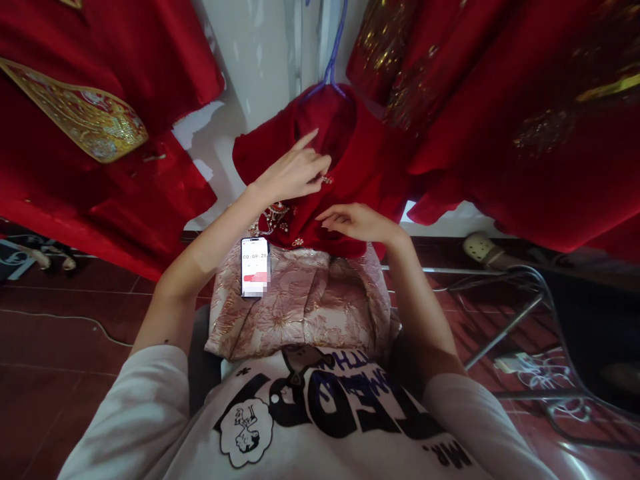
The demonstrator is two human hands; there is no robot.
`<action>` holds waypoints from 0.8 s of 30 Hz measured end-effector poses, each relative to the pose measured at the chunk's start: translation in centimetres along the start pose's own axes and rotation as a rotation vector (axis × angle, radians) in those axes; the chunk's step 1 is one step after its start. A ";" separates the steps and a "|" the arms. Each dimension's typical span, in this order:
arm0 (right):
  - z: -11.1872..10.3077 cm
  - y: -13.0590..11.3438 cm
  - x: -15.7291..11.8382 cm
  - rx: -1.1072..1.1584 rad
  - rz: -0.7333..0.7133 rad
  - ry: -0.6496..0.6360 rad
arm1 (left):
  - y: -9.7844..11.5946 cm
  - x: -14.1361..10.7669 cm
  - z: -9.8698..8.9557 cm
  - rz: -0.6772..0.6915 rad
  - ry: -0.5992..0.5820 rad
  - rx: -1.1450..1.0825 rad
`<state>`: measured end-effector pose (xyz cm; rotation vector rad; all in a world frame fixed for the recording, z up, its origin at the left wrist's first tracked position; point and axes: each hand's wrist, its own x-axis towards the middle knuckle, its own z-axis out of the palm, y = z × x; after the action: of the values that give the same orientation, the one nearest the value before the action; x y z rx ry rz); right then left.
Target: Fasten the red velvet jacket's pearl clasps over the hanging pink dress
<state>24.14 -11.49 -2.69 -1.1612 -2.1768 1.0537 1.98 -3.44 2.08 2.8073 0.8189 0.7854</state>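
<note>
A red garment (380, 160) with a round neckline hangs from a purple hanger (331, 67) and spreads down toward my lap. My left hand (300, 172) lies over its front below the neckline. Its index finger points out while the other fingers curl down at a small beaded ornament (327, 180). Lower and to the right, my right hand (355, 221) is at the cloth, with thumb and fingertips drawn together; anything between them is too small to make out. Beaded embroidery (275, 217) and a flower-shaped bead cluster (298, 243) decorate the garment.
A phone (255, 267) showing a running timer lies on the pink brocade cloth (290, 313) over my lap. Red garments with gold embroidery (100, 123) hang on both sides. At right stand a dark chair (590, 320) and a clog (480, 250); white cables (545, 373) lie beneath.
</note>
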 end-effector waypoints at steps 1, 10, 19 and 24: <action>0.0 -0.1 0.0 0.007 -0.005 0.007 | 0.2 -0.2 -0.1 0.046 -0.035 0.102; -0.7 -2.4 0.8 0.120 -0.225 0.479 | 1.0 -0.4 -0.2 0.097 -0.100 0.420; 0.1 -3.5 9.8 0.037 0.076 0.703 | 0.2 -0.9 -0.6 -0.392 -0.161 0.494; 0.8 -2.4 8.5 -0.310 0.223 0.904 | -2.3 -0.9 -1.4 -0.713 -0.109 0.587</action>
<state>17.83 -5.50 -0.92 -1.6305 -1.5152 0.1514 -0.47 -1.99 2.35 2.5815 2.1271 0.2931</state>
